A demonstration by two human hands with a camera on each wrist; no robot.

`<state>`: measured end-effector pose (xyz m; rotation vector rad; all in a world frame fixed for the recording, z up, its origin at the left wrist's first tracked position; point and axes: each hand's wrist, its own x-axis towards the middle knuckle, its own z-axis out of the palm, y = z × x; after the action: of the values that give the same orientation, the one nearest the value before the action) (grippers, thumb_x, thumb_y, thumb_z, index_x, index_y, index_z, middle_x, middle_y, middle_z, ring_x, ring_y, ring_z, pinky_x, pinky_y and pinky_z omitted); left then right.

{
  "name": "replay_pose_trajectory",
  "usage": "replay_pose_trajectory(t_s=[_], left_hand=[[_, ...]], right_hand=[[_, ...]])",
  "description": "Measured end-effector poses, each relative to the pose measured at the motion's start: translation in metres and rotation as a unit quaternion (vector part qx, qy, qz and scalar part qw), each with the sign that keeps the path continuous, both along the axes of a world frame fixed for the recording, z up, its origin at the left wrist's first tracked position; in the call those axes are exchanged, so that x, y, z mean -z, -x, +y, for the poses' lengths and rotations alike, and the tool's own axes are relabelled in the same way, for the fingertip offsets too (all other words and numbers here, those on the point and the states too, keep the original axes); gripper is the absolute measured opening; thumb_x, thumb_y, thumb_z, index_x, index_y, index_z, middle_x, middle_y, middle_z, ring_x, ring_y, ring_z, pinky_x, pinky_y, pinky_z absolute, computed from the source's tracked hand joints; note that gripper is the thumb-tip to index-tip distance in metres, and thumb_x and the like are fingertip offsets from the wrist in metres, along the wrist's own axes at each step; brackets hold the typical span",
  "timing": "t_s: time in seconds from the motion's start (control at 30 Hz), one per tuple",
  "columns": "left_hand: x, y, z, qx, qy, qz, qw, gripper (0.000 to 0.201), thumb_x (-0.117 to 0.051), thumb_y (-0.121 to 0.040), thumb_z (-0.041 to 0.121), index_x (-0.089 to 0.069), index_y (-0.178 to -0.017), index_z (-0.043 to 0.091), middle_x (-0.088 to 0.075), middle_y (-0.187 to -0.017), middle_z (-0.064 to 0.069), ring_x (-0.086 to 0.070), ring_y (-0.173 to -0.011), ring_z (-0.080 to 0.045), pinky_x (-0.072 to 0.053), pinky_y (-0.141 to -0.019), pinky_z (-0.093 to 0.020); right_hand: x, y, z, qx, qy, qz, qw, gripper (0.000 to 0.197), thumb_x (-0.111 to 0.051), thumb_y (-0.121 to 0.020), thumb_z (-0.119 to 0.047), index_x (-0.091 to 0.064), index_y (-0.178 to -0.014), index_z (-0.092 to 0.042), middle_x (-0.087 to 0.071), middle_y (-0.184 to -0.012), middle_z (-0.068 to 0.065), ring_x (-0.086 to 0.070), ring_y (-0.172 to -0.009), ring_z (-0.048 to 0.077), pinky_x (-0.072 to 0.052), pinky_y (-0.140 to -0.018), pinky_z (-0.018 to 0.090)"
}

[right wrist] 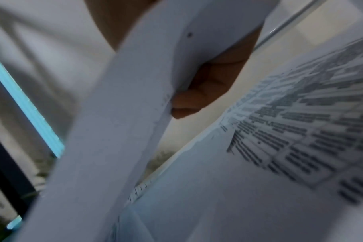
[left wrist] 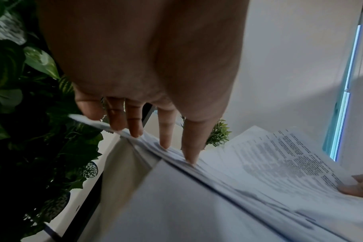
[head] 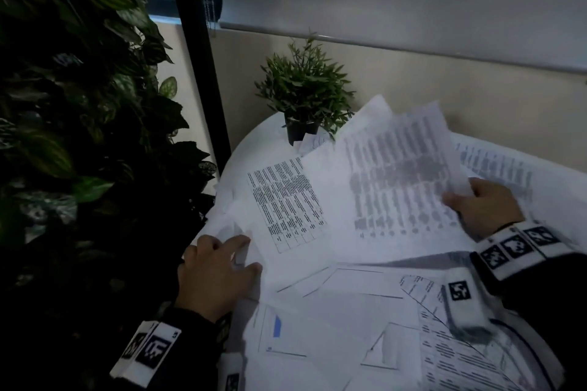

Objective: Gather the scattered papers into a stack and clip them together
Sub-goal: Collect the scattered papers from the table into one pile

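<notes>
Right hand [head: 487, 206]: fingers curled round one edge of a lifted sheaf of printed sheets [head: 397, 181], thumb on top — the sheaf fans up and away from that hand toward the left hand.
Left hand [head: 216, 273]: fingers straight, tips pressing down on the near-left edges of the loose papers [head: 349, 295] on the worktop [head: 254, 143] — it grips nothing.
Papers: still scattered, overlapping at odd angles, most lying between the two hands and nearer the body than either.
Deciding relation: the sheaf's long axis runs from the right hand toward the left, so squaring it likely means drawing both hands together.
Clip: not visible.
</notes>
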<state>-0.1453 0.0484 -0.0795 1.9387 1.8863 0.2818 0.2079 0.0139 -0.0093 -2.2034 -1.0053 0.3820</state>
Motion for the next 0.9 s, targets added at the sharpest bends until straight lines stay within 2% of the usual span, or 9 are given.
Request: replay_pose_trajectory(t_s=[0.1, 0.27, 0.37, 0.43, 0.5, 0.57, 0.63, 0.73, 0.9], left_hand=[[-0.008, -0.004, -0.001, -0.011, -0.069, -0.134, 0.988, 0.061, -0.050, -0.066, 0.071, -0.062, -0.113, 0.034, -0.061, -0.106, -0.004, -0.056, -0.102, -0.024, -0.042, -0.089, -0.033], [-0.021, -0.025, -0.005, -0.115, 0.057, -0.518, 0.846, 0.064, -0.065, -0.072, 0.057, -0.036, -0.124, 0.035, -0.060, -0.107, 0.006, -0.063, -0.085, -0.010, -0.049, -0.069, -0.027], [-0.008, -0.014, 0.002, -0.147, 0.055, -0.588, 0.793, 0.064, -0.079, -0.075, 0.029, -0.045, -0.129, 0.019, -0.067, -0.117, -0.003, -0.066, -0.103, -0.017, -0.049, -0.094, -0.041], [-0.008, -0.001, 0.006, -0.144, 0.054, -0.623, 0.767, 0.050, -0.069, -0.082, 0.008, -0.055, -0.129, 0.013, -0.067, -0.121, -0.008, -0.065, -0.109, -0.027, -0.043, -0.102, -0.047], [-0.010, 0.016, 0.013, -0.151, -0.005, -0.549, 0.822, 0.036, -0.064, -0.084, 0.000, -0.061, -0.119, 0.007, -0.070, -0.111, -0.010, -0.067, -0.101, -0.029, -0.049, -0.093, -0.040], [-0.012, 0.030, 0.018, -0.168, -0.091, -0.420, 0.887, 0.029, -0.067, -0.080, 0.006, -0.063, -0.109, 0.008, -0.070, -0.102, -0.013, -0.067, -0.090, -0.027, -0.054, -0.078, -0.030], [-0.011, 0.038, 0.021, -0.189, -0.109, -0.305, 0.927, 0.029, -0.065, -0.081, 0.011, -0.060, -0.109, 0.003, -0.066, -0.108, -0.021, -0.064, -0.096, -0.035, -0.050, -0.084, -0.038], [-0.008, 0.042, 0.025, -0.212, -0.096, -0.206, 0.950, 0.023, -0.057, -0.088, 0.010, -0.054, -0.107, -0.003, -0.060, -0.114, -0.028, -0.058, -0.105, -0.044, -0.044, -0.091, -0.044], [-0.008, 0.041, 0.027, -0.201, -0.089, -0.235, 0.947, 0.020, -0.050, -0.090, 0.007, -0.056, -0.108, -0.001, -0.060, -0.119, -0.025, -0.056, -0.109, -0.041, -0.041, -0.094, -0.040]], right_hand=[[-0.007, 0.002, -0.006, -0.004, -0.065, 0.041, 0.997, 0.022, -0.065, -0.085, -0.014, -0.068, -0.105, -0.006, -0.067, -0.092, 0.011, -0.060, -0.086, 0.024, -0.046, -0.085, 0.036], [0.005, 0.063, -0.004, -0.137, -0.123, 0.181, 0.966, 0.008, -0.065, -0.085, -0.008, -0.065, -0.092, -0.013, -0.068, -0.080, -0.006, -0.065, -0.068, 0.004, -0.049, -0.072, 0.028], [0.019, 0.092, 0.005, -0.219, -0.105, 0.283, 0.928, 0.023, -0.069, -0.082, -0.011, -0.066, -0.104, -0.006, -0.070, -0.103, 0.017, -0.067, -0.094, 0.026, -0.051, -0.089, 0.051], [0.024, 0.102, 0.012, -0.282, -0.051, 0.321, 0.903, 0.026, -0.066, -0.085, -0.014, -0.066, -0.110, -0.008, -0.070, -0.108, 0.012, -0.066, -0.103, 0.029, -0.049, -0.094, 0.050], [0.029, 0.107, 0.024, -0.297, -0.005, 0.256, 0.920, 0.031, -0.064, -0.087, -0.029, -0.063, -0.112, -0.012, -0.069, -0.110, 0.004, -0.063, -0.105, 0.024, -0.048, -0.096, 0.043], [0.035, 0.105, 0.040, -0.231, 0.112, 0.043, 0.966, 0.060, -0.054, -0.084, -0.057, -0.048, -0.127, -0.015, -0.056, -0.124, 0.007, -0.053, -0.116, 0.025, -0.044, -0.098, 0.039], [0.039, 0.106, 0.052, -0.169, 0.243, -0.137, 0.945, 0.092, -0.047, -0.076, -0.074, -0.026, -0.142, -0.013, -0.038, -0.139, 0.014, -0.039, -0.126, 0.032, -0.039, -0.101, 0.044], [0.046, 0.112, 0.066, -0.153, 0.320, -0.181, 0.917, 0.112, -0.060, -0.067, -0.074, -0.011, -0.146, -0.012, -0.026, -0.144, 0.017, -0.030, -0.131, 0.035, -0.036, -0.104, 0.046], [0.031, 0.100, 0.070, -0.148, 0.242, -0.068, 0.957, 0.044, -0.070, -0.080, -0.027, -0.051, -0.115, -0.007, -0.057, -0.124, 0.010, -0.061, -0.099, 0.021, -0.049, -0.079, 0.027]])
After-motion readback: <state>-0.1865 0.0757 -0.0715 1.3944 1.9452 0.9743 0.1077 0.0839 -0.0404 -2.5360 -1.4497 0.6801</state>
